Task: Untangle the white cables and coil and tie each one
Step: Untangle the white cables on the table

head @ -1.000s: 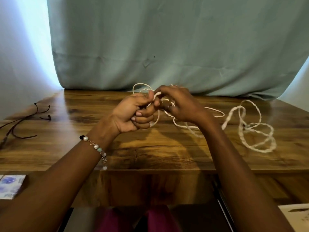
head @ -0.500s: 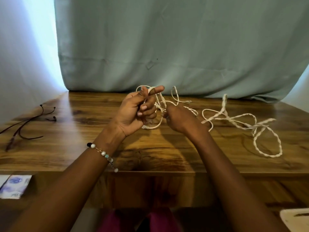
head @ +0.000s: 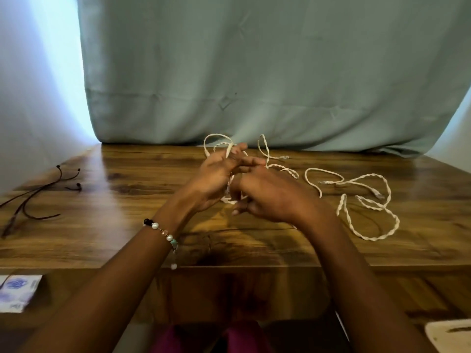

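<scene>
Both hands now meet | left hand (head: 216,171), right hand (head: 267,197) grip white cables (head: 367,200)

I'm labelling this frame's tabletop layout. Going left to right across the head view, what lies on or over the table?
dark cords → left hand → right hand → white cables trailing on the wooden table.

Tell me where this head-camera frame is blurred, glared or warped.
Head view: both hands are smeared by motion blur, so the grip on the white cables is hard to read; bright backlight washes out the wall on the left and throws glare along the wooden table; wide-angle distortion bends the curtain edges.
</scene>
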Available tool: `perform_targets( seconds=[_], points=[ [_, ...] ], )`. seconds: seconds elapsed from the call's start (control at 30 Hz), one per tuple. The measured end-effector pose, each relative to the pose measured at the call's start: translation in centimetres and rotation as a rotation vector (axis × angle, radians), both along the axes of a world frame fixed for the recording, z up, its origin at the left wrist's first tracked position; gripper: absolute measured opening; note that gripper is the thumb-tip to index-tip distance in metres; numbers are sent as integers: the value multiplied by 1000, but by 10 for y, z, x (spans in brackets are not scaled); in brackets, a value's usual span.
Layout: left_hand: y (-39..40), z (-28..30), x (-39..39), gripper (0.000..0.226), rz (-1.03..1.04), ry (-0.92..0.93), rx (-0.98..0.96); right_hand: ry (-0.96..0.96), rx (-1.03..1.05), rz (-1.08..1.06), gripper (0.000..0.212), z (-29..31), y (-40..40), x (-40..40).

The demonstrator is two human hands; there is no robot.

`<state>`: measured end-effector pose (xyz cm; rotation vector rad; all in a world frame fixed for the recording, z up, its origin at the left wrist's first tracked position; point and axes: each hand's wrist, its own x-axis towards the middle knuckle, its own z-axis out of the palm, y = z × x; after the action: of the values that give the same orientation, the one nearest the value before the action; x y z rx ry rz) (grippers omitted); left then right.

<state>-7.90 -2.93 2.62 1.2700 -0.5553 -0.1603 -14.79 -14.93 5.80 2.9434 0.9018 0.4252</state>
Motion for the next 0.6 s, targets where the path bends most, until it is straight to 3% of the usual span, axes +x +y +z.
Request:
perform_targets(
  seconds=[0.07,0.17,0.27,0.4,0.53,0.6],
  points=[
    [5,-4,-6,25,-53,-26,126,25,161,59,19,8,-14,4],
    [7,-7,-13,34,-177,-78,276,248,582,186,20,21,-31,8],
    [5,-10,-13,54,-344,41,285,265,856,271,24,23,-46,20],
    [8,-10,-8,72,-621,217,80,138,1071,216,19,6,-50,42],
    [19,-12,-1,56,-915,340,-185,97,1224,225,16,-11,-50,53],
    [23,-14,2,51,-1040,377,-288,85,1207,209,14,-16,-46,56]
  ],
)
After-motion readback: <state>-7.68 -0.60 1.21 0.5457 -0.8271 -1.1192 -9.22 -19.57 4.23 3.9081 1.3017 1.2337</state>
